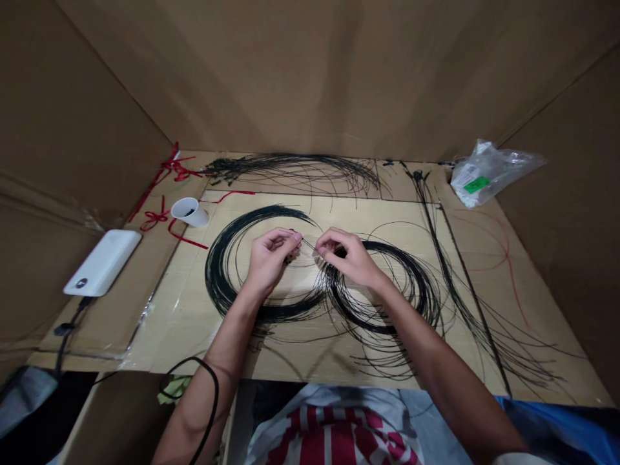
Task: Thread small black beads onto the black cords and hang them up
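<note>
Head view, looking down: a thin black wire spans the short gap between the fingertips, slanting slightly toward the person's right, near the middle of a pale wooden board. Both hands are equally near it and closed in tight pinches. The left hand holds a small dark bunch, too small to make out, and the right hand pinches the wire's other end. Beneath them lie two loose coils of black wire, one under each hand. A sheaf of black strands stretches along the far edge. A white cup lies tipped at the far left corner, beside red ribbon.
</note>
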Demonstrator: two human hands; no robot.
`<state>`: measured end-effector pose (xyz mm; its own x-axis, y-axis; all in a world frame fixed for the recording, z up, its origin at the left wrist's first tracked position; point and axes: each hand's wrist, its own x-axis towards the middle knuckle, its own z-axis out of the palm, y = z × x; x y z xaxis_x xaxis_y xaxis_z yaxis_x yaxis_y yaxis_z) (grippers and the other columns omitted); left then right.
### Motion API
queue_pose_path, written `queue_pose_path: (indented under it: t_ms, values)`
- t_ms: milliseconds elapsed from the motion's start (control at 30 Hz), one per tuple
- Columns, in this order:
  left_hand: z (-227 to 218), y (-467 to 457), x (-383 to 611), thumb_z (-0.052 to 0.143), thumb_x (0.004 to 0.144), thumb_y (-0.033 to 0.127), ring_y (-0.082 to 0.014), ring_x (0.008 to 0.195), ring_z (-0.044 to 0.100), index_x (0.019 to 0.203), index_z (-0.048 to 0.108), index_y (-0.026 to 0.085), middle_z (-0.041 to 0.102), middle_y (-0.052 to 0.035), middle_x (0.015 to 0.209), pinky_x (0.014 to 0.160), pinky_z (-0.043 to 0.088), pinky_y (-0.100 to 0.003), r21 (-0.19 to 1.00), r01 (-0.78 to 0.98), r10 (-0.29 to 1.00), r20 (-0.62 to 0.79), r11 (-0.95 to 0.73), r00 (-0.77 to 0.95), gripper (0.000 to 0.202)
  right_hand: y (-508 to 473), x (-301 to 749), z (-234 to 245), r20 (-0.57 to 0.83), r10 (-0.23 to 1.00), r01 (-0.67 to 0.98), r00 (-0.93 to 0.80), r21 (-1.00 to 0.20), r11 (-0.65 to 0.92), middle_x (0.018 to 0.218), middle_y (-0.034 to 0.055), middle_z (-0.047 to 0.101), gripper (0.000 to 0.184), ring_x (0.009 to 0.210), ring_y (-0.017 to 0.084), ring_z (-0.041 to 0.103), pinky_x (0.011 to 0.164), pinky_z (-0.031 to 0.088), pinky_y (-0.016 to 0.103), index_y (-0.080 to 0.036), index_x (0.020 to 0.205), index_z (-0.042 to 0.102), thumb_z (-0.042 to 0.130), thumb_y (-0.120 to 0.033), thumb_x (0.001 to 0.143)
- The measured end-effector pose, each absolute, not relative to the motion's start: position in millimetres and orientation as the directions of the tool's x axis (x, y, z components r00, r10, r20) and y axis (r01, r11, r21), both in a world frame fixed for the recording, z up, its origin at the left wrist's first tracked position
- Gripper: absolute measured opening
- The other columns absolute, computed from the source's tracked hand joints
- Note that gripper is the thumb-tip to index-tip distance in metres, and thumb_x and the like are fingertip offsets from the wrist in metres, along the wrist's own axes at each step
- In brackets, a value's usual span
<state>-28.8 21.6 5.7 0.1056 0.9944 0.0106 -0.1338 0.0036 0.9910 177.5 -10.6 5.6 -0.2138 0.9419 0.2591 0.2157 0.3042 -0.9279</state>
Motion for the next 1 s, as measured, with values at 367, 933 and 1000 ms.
queue_pose_path:
  t_ms: [367, 933, 1000]
  values:
    - [9.1, 19.9, -32.0, 0.095, 0.072, 0.047, -0.0168, 0.072, 0.066, 0.081, 0.081, 0.017, 0.076, -0.0057, 0.080, 0.069, 0.054, -0.028, 1.000, -0.021, 0.967, -0.005, 0.011, 0.256, 0.034, -15.0, 156.1, -10.5, 0.075, 0.982, -0.067, -0.174, -0.996, 0.065, 0.082, 0.0006, 0.068, 0.027, 0.075, 0.017, 0.060, 0.070, 0.046, 0.030, -0.021, 0.092, 0.072, 0.076, -0.047, 0.096]
    - [9.0, 34.9, -67.0, 0.071, 0.086, 0.018, -0.0215, 0.085, 0.070, 0.085, 0.079, 0.022, 0.077, -0.0035, 0.088, 0.077, 0.048, -0.034, 0.544, 0.658, 0.843, 0.206, -0.521, 0.498, 0.009, -9.4, 158.9, -18.2, 0.003, 1.000, -0.114, -0.024, -0.994, 0.001, 0.072, -0.0017, 0.062, 0.005, 0.068, 0.016, 0.056, 0.067, 0.044, 0.029, -0.022, 0.079, 0.066, 0.065, -0.025, 0.082]
    - [7.8, 35.4, -67.3, 0.069, 0.087, 0.018, -0.0214, 0.084, 0.069, 0.084, 0.078, 0.022, 0.077, -0.0035, 0.088, 0.077, 0.048, -0.034, 0.550, 0.653, 0.841, 0.200, -0.521, 0.503, 0.010, -9.8, 158.5, -16.9, 0.003, 1.000, -0.115, -0.021, -0.993, 0.001, 0.071, -0.0020, 0.062, 0.005, 0.068, 0.016, 0.055, 0.067, 0.044, 0.029, -0.022, 0.078, 0.066, 0.065, -0.025, 0.082]
